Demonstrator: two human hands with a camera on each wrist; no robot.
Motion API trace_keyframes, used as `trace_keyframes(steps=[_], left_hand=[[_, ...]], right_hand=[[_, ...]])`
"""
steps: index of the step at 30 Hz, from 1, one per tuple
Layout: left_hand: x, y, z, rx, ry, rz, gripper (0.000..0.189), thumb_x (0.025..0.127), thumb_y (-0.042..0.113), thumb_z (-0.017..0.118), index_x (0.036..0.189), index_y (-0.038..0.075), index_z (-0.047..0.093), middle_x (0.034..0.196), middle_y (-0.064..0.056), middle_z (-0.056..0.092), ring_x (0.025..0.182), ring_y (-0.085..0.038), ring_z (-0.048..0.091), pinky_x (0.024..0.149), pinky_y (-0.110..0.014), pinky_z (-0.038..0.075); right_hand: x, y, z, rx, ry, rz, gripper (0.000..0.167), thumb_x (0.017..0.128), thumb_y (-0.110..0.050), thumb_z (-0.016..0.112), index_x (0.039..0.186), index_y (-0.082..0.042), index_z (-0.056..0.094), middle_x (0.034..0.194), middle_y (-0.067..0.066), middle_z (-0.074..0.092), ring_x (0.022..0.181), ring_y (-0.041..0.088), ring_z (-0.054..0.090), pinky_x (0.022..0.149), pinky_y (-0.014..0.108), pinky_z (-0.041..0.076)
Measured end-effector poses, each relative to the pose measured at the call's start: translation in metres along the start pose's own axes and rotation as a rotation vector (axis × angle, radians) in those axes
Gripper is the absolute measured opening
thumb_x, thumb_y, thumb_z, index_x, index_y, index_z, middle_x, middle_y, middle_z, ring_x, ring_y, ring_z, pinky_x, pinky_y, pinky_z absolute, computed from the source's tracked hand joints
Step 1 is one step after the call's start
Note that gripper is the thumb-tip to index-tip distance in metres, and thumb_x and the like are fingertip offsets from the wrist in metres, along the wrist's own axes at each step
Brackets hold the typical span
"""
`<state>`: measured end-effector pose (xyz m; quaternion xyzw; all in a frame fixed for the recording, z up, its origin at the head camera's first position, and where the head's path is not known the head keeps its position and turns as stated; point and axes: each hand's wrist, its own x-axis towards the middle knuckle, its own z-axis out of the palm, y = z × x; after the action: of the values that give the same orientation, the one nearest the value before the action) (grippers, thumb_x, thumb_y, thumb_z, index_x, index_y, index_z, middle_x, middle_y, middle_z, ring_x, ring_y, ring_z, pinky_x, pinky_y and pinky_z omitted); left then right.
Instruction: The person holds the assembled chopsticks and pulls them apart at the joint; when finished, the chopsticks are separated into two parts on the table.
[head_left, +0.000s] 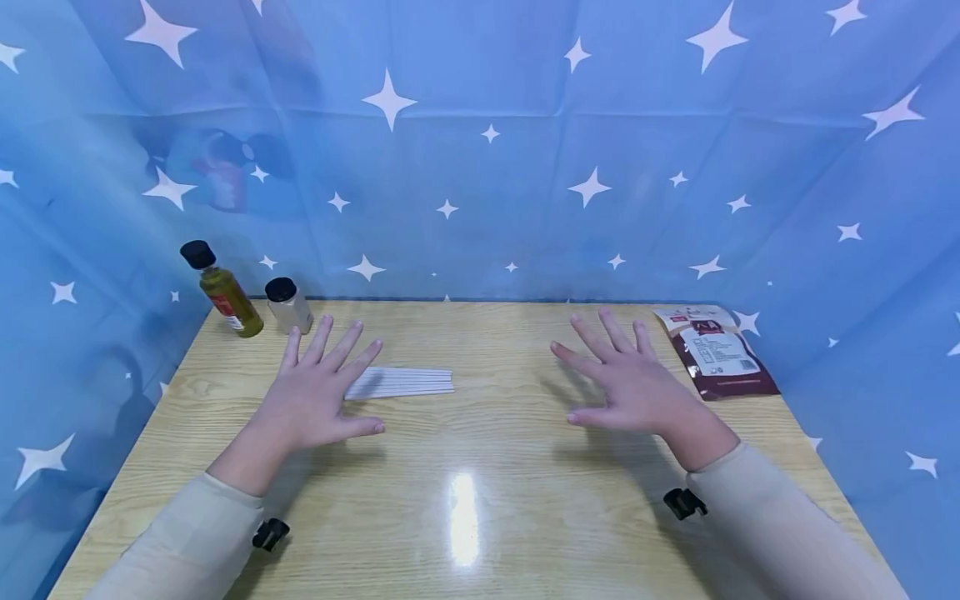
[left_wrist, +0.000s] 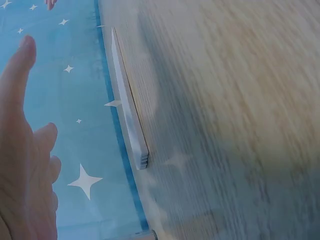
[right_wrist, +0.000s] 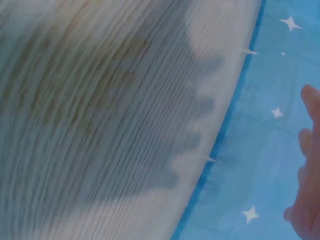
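Note:
My left hand [head_left: 310, 400] is held over the left half of the table with its fingers spread, holding nothing. Partly hidden behind its fingers lies a flat white bundle of strips [head_left: 408, 382], marked by long parallel lines. In the left wrist view the same white bundle [left_wrist: 129, 107] shows a layered end, and my thumb [left_wrist: 19, 75] points up at the left. My right hand [head_left: 633, 387], also spread and holding nothing, hovers over the right half. Nearest to it lies a brown and white pouch [head_left: 716, 354] with a printed label.
At the back left corner stand a bottle of yellow-green liquid [head_left: 231, 300] with a black cap and a small clear jar [head_left: 291, 310] with a black lid. A blue curtain with white stars [head_left: 480, 167] surrounds the wooden table [head_left: 525, 500] at the back and sides.

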<state>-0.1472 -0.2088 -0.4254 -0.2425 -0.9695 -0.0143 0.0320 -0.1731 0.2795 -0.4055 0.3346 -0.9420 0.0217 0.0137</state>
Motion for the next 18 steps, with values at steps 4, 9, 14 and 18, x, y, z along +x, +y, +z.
trace_keyframes(steps=[4, 9, 14, 18], left_hand=[[0.001, 0.0, 0.002, -0.015, -0.004, -0.004, 0.113, 0.084, 0.087, 0.062, 0.171, 0.023, 0.029, 0.178, -0.012, 0.011, 0.161, -0.043, -0.011, 0.121, -0.069, -0.015], [0.002, -0.002, 0.012, -0.05, -0.015, -0.023, 0.109, 0.087, 0.085, 0.06, 0.171, 0.022, 0.029, 0.178, -0.013, 0.012, 0.162, -0.044, -0.008, 0.122, -0.073, -0.005], [0.004, -0.004, 0.026, -0.156, -0.039, -0.053, 0.098, 0.097, 0.08, 0.051, 0.172, 0.021, 0.025, 0.178, -0.014, 0.012, 0.162, -0.041, -0.009, 0.124, -0.069, -0.002], [0.006, -0.002, 0.033, -0.271, -0.014, -0.061, 0.085, 0.104, 0.069, 0.05, 0.169, 0.017, 0.032, 0.176, -0.017, 0.017, 0.162, -0.045, 0.0, 0.124, -0.069, 0.003]], right_hand=[[0.008, -0.006, 0.006, -0.005, 0.004, -0.005, 0.098, 0.089, -0.072, 0.069, 0.17, -0.033, 0.03, 0.179, 0.006, 0.001, 0.161, 0.041, -0.013, 0.118, 0.077, -0.008], [0.024, -0.024, 0.021, -0.021, 0.034, -0.016, 0.092, 0.091, -0.075, 0.065, 0.167, -0.031, 0.039, 0.178, 0.009, 0.009, 0.162, 0.043, -0.006, 0.119, 0.074, -0.01], [0.046, -0.047, 0.036, 0.047, 0.085, -0.032, 0.078, 0.094, -0.069, 0.065, 0.158, -0.025, 0.054, 0.174, 0.014, 0.026, 0.162, 0.043, 0.007, 0.121, 0.074, -0.002], [0.063, -0.064, 0.044, 0.143, 0.089, 0.003, 0.073, 0.098, -0.066, 0.064, 0.155, -0.022, 0.058, 0.173, 0.015, 0.029, 0.163, 0.038, 0.01, 0.124, 0.07, 0.001]])
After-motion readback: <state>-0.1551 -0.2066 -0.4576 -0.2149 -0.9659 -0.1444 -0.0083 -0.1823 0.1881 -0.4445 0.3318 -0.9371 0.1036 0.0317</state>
